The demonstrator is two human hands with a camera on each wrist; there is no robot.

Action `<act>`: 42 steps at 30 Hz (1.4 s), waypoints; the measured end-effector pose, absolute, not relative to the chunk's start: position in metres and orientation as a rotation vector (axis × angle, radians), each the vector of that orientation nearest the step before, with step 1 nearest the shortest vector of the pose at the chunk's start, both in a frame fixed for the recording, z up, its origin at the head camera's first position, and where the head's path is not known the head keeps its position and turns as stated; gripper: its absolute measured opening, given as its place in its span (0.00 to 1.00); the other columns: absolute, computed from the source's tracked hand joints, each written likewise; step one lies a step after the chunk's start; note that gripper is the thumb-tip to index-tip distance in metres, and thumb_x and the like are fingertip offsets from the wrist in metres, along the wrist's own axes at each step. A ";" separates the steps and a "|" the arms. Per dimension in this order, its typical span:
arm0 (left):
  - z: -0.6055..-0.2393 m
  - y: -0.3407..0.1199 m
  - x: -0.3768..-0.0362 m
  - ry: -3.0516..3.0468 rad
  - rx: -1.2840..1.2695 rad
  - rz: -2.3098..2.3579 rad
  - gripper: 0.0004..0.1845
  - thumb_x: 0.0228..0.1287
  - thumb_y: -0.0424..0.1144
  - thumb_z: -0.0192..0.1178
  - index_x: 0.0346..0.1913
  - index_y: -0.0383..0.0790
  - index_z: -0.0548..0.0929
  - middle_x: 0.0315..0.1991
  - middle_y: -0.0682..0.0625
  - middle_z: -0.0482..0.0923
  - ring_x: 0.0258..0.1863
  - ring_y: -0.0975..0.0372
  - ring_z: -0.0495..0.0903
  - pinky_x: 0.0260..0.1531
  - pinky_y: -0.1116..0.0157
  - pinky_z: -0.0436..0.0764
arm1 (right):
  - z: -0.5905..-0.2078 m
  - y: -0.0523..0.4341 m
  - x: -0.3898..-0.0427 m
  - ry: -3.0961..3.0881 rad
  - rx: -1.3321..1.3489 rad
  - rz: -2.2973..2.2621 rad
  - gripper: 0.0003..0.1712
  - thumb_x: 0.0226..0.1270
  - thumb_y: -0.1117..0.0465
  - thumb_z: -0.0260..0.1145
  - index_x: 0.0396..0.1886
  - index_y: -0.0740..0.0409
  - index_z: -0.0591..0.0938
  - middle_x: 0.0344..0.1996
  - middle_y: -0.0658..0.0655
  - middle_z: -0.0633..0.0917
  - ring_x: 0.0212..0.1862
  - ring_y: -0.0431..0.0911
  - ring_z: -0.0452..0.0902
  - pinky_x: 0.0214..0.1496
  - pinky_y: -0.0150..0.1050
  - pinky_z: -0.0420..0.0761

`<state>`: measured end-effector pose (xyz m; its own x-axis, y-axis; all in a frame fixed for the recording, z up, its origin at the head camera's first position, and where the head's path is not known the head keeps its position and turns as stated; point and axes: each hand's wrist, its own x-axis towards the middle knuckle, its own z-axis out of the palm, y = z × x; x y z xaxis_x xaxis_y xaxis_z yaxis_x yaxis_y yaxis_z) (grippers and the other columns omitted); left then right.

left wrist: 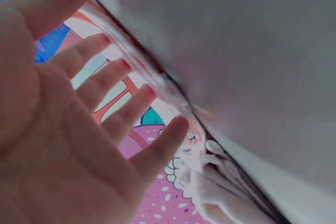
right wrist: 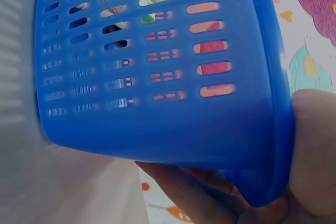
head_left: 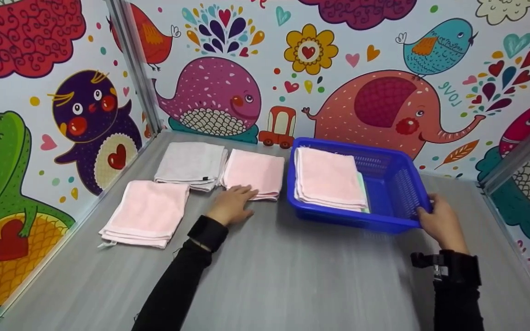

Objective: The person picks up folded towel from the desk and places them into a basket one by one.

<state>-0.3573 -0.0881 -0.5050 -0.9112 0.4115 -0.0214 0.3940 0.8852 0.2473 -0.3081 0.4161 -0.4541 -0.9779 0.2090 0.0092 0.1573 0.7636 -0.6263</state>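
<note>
A blue slotted basket [head_left: 398, 193] stands on the grey table, holding a stack of folded towels [head_left: 329, 179], pink on top. My right hand [head_left: 440, 220] grips the basket's near right corner, thumb over the rim [right wrist: 273, 182] and fingers under it. My left hand [head_left: 233, 202] lies flat with straight fingers, its fingertips touching the near edge of a folded pink towel [head_left: 256, 174]. In the left wrist view the spread fingers [left wrist: 113, 85] reach the towel's layered edge [left wrist: 157, 85].
A folded white towel [head_left: 192, 164] lies at the back left, and another folded pink towel [head_left: 147, 212] sits nearer on the left. Cartoon-patterned walls [head_left: 361, 69] enclose the table on three sides. Bare grey tabletop [head_left: 292, 276] spreads in front.
</note>
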 end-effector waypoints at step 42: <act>-0.501 -0.077 -0.334 2.929 0.810 0.303 0.25 0.49 0.42 0.73 0.51 0.41 0.78 0.46 0.43 0.82 0.47 0.47 0.79 0.45 0.47 0.82 | -0.457 0.401 -0.312 -2.839 -0.215 0.896 0.32 0.76 0.61 0.54 0.70 0.81 0.63 0.56 0.83 0.77 0.55 0.71 0.77 0.56 0.66 0.76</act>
